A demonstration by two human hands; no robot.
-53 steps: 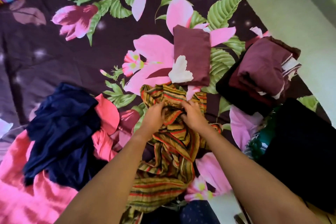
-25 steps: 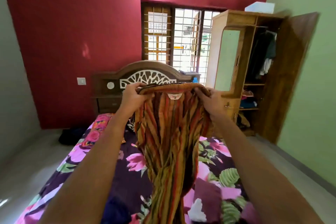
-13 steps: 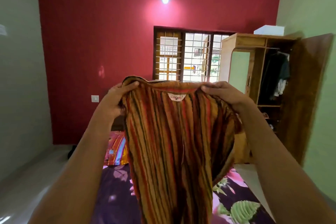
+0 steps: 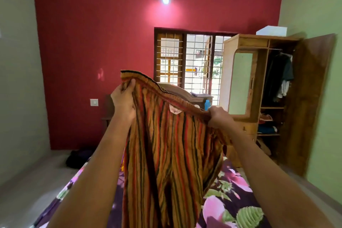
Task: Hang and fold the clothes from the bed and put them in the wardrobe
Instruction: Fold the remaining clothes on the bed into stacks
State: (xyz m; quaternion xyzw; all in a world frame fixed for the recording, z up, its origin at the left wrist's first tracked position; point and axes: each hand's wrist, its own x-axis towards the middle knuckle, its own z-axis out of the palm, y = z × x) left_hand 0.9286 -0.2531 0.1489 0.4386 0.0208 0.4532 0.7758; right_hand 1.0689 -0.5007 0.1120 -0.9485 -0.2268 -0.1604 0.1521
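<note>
So the bed [image 4: 231,181] is down below, with the open wardrobe [image 4: 246,42] off to the right, closer to the right hand [image 4: 219,117]. The striped pants [image 4: 172,153] hang long-ways straight down over the bed. The waistband's stretched between both hands, the left hand [image 4: 123,101] gripping the higher corner and the right pinching the lower.

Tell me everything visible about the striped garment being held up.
The striped garment is creased fabric in lengthwise orange, red, mustard and dark stripes. It hangs spread by its top edge, tilted, the left hand gripping the higher corner, the right hand the lower. A small pale label sits below that edge. Its bottom runs out of frame.
</note>
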